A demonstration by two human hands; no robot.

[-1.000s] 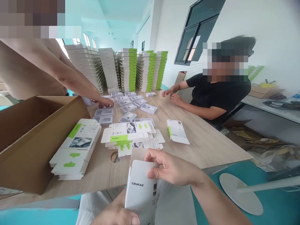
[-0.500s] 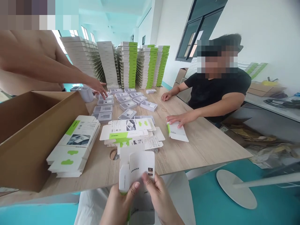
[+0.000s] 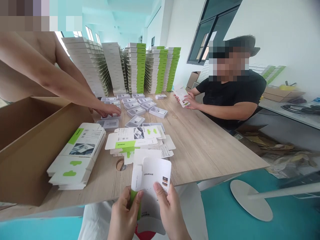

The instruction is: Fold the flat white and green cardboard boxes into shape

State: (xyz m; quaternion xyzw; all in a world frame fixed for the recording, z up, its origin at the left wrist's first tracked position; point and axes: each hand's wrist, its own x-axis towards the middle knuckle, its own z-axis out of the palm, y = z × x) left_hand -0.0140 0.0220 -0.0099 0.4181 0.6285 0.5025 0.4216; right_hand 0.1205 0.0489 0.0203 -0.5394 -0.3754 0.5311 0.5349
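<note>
Carton [image 3: 150, 186] looks about half formed: front and one side panel sit at an angle, so it reads as opened from flat. Flaps at both ends unclosed. Can't see inside.

Around it: bundled flats [image 3: 87, 148] well left of the fingers [image 3: 137, 200], loose flats [image 3: 126, 144] just beyond them on the table [image 3: 207, 160]. Trays [image 3: 136, 111] farther past the fingers, lying outside any carton. Box stacks [image 3: 136, 66] behind those look made up; contents not visible.

Pose: carton held two-handed above the lap [image 3: 97, 223], at the near table edge. Left hand [image 3: 122, 213] pinches the green left edge, thumb in front, other fingers wrapping behind. Right hand [image 3: 172, 213] pinches the right edge, thumb flat on the front panel, remaining fingers mostly hidden behind. Wrists sit below the fingers, forearms rising from the bottom of view, thumbs angled up and inward.
</note>
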